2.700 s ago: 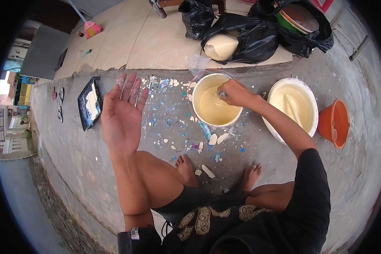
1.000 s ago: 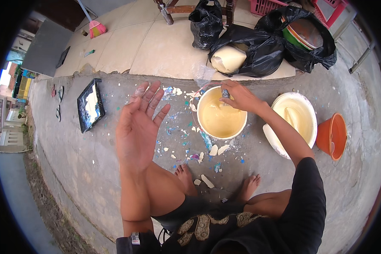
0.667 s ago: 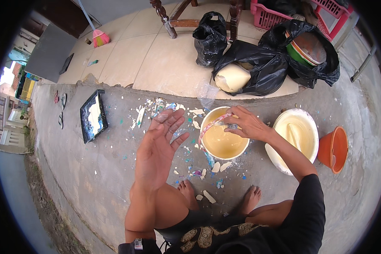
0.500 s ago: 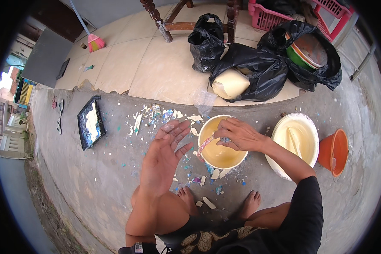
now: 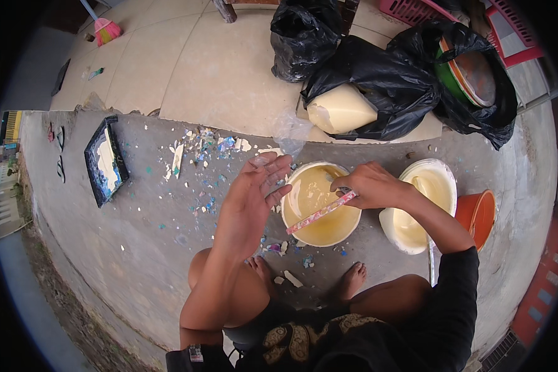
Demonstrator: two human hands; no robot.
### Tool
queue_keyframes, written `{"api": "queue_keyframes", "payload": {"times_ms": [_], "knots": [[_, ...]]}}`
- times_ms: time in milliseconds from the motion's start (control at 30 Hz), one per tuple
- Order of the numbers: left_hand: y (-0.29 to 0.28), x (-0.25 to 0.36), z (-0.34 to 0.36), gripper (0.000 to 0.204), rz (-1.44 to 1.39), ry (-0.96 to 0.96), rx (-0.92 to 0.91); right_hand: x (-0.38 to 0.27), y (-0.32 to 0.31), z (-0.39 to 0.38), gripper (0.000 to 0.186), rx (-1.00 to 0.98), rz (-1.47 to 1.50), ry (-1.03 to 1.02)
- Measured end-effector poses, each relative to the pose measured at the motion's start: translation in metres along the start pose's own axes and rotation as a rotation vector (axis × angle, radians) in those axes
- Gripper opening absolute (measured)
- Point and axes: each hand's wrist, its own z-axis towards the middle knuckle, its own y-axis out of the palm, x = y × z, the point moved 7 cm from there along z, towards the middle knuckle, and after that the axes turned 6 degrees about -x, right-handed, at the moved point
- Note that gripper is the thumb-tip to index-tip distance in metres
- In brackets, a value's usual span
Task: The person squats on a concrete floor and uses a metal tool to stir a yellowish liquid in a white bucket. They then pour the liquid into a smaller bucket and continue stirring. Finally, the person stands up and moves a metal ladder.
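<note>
My right hand [image 5: 373, 185] is closed on one end of a flat stick [image 5: 319, 215] with a red-and-white mottled surface. The stick slants over the mouth of a white bucket [image 5: 291, 230] holding pale yellow paint [image 5: 310, 189]; whether its far end touches the rim I cannot tell. At that bucket's left side my left hand [image 5: 248, 198] is raised, palm turned up, fingers stretched and holding nothing. Pale smears mark its fingertips. To the right stands a larger white bucket [image 5: 387, 226] with cream paint inside, and a thin pale strip [image 5: 432, 260] shows beside it, partly behind my forearm.
An orange bucket [image 5: 477, 217] stands at the far right. Black plastic bags [image 5: 390, 93] and a cream-coloured packet [image 5: 341, 110] lie on the tiled step. A paint tray [image 5: 121, 158] sits at left; dried paint flakes [image 5: 214, 144] litter the concrete. My bare feet are below the bucket.
The stick has swung from a steep angle to a long slant across the bucket's mouth. My right hand has shifted right to the bucket's right rim. The whole view has moved slightly.
</note>
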Motion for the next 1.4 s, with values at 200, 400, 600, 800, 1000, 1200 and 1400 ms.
{"api": "queue_keyframes", "payload": {"times_ms": [200,400,600,800,1000,1200,1400], "knots": [[-0.004,0.000,-0.004,0.041,0.030,-0.047,0.092,-0.017,-0.001,-0.002,0.041,-0.071,-0.006,0.141],[0.033,-0.054,-0.016,0.039,1.497,0.089,-0.127,-0.036,0.026,-0.016,0.038,0.286,-0.021,-0.003],[0.037,-0.122,-0.037,0.029,0.937,-0.265,-0.219,-0.036,0.072,-0.026,0.040,0.367,-0.175,0.108],[0.043,-0.069,-0.047,0.027,1.235,-0.101,-0.300,-0.071,0.071,-0.011,0.030,0.228,-0.100,0.204],[0.113,0.009,-0.134,0.029,1.397,-0.189,-0.569,-0.182,0.022,-0.086,0.031,0.268,0.182,0.300],[0.224,0.070,-0.278,0.034,1.526,-0.355,-0.726,-0.335,0.018,-0.201,0.029,0.231,0.330,0.380],[0.357,0.090,-0.384,0.032,1.668,-0.176,-1.034,-0.444,-0.015,-0.359,0.044,0.508,0.559,0.596]]}}
